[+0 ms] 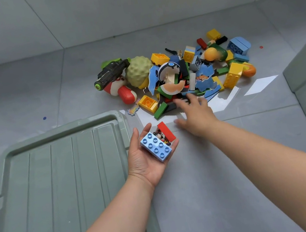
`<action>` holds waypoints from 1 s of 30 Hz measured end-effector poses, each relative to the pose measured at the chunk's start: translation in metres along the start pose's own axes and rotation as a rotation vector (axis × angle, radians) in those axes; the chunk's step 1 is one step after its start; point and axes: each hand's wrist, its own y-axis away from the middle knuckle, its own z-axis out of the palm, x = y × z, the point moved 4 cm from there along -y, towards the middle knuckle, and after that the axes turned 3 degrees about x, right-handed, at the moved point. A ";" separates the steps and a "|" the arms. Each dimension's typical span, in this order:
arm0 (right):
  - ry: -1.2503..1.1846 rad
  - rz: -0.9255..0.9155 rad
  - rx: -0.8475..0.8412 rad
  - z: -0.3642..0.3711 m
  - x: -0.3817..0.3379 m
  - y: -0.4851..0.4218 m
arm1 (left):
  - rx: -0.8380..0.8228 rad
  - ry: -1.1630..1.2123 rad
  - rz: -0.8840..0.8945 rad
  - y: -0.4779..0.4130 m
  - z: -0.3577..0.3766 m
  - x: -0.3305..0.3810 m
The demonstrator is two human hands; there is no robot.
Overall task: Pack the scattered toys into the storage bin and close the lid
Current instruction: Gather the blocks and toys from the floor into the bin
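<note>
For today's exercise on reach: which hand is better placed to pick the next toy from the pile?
Right. The right hand hovers open at the pile; the left hand carries bricks on its palm.

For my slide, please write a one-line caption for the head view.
Left hand cradles a blue brick and a red brick; right hand reaches to the toy pile near the lid.
</note>
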 end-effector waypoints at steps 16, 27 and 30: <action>-0.616 0.124 0.296 0.010 0.021 0.049 | 0.081 -0.074 0.048 0.000 -0.005 -0.001; -0.995 -0.032 0.618 -0.113 -0.009 0.136 | -0.227 -0.164 0.026 0.037 0.148 -0.046; -0.955 -0.040 0.799 -0.201 0.010 0.143 | -0.276 -0.175 0.091 0.073 0.238 -0.058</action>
